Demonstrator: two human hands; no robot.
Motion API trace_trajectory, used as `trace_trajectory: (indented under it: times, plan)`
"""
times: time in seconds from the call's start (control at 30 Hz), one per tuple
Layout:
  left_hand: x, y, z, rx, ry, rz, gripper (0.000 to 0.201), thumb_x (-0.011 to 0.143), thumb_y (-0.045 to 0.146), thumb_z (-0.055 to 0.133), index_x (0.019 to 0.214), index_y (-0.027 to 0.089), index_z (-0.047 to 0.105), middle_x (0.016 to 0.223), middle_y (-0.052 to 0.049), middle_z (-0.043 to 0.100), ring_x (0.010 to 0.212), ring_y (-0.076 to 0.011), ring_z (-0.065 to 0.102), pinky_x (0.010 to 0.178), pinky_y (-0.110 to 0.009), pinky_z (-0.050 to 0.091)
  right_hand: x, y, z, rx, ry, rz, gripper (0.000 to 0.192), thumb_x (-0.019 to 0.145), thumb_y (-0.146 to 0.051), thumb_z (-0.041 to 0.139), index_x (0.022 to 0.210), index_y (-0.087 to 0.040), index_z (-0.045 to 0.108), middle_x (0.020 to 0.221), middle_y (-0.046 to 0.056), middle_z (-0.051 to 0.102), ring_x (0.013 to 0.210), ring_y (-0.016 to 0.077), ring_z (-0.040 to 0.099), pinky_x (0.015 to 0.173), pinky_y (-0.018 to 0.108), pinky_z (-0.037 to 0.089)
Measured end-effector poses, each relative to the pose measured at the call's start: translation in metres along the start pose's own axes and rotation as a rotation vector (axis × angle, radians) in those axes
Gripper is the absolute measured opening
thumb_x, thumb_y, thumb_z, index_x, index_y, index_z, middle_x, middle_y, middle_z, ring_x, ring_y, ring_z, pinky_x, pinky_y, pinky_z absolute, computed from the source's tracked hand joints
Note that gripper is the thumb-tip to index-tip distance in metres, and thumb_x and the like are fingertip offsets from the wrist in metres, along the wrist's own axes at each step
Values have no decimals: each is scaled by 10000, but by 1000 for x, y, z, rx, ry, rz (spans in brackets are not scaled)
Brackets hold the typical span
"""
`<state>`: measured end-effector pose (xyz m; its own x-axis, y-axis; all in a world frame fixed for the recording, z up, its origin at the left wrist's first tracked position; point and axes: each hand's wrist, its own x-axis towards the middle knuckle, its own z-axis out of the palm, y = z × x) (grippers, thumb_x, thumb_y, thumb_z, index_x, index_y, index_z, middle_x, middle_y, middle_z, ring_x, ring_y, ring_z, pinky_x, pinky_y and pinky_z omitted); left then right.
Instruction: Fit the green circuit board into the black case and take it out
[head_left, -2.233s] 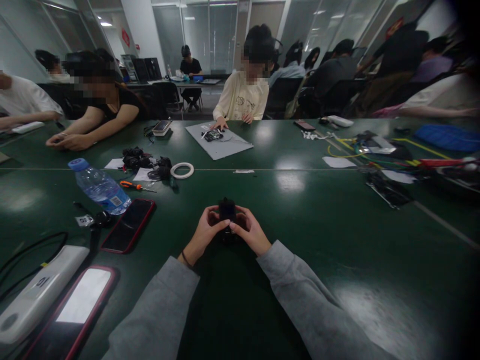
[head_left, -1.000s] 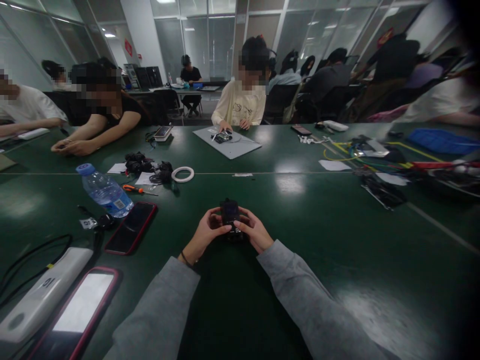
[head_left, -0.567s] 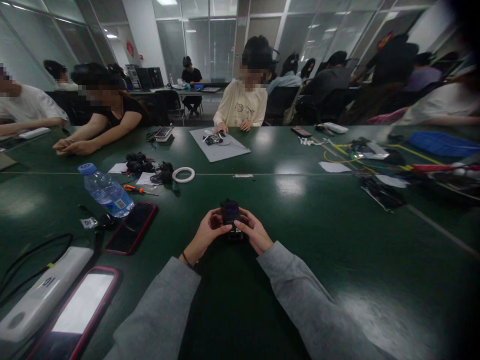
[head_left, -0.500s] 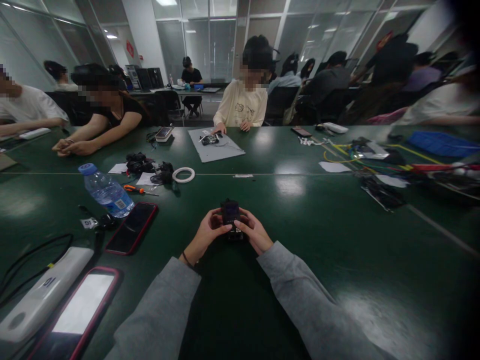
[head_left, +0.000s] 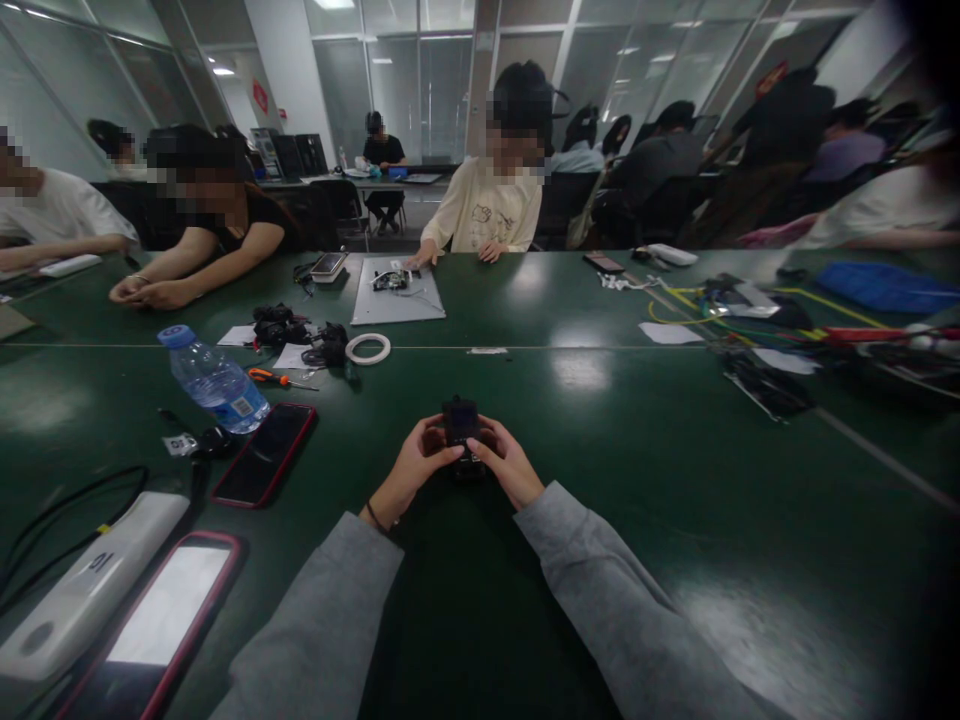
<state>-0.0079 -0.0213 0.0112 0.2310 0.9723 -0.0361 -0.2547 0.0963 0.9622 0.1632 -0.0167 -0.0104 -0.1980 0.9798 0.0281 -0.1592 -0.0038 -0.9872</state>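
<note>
A small black handheld device (head_left: pixel 463 420) with a dark screen and a short stub on top is held upright above the green table (head_left: pixel 645 480). My left hand (head_left: pixel 416 460) grips its left side, the thumb lying across the lower front. From the right, my right hand (head_left: pixel 511 460) closes round it, thumb pressed on the front below the screen. Fingers behind the device are hidden. What kind of device it is cannot be made out for certain.
At left lie a water bottle (head_left: pixel 217 385), two phones (head_left: pixel 264 455), a white power bank-like block (head_left: pixel 94 590) and an orange screwdriver (head_left: pixel 281 379). Black cable bundles (head_left: pixel 326 347) and a white ring (head_left: pixel 367 349) sit beyond. Opposite, a person touches a grey board (head_left: pixel 397 305). Wires (head_left: pixel 720 310) clutter the right.
The person opposite has slid the grey board to the left and leans slightly differently. Both my hands keep their hold on the device; my right thumb has shifted slightly on its front.
</note>
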Motion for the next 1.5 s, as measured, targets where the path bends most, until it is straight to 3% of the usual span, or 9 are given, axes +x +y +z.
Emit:
trace_trajectory:
  times: [0.43, 1.5]
  plan:
    - [1, -3, 1, 105, 65, 15, 543, 729, 354, 683, 1202, 180, 484, 1049, -75, 577, 992, -190, 549, 908, -367, 420, 0, 3, 3, -86, 50, -49, 532, 778, -405, 670, 1237, -225, 470, 1078, 58, 582, 1012, 194, 560, 883, 350, 464]
    - [3, -9, 1, -16, 49, 38, 445, 759, 302, 654, 1161, 203, 490, 1119, -78, 577, 1064, -209, 548, 961, -398, 397, -2, 1, 7, -153, 40, -129, 535, 786, -413, 657, 1241, -220, 453, 1101, 67, 560, 1025, 202, 551, 904, 368, 463]
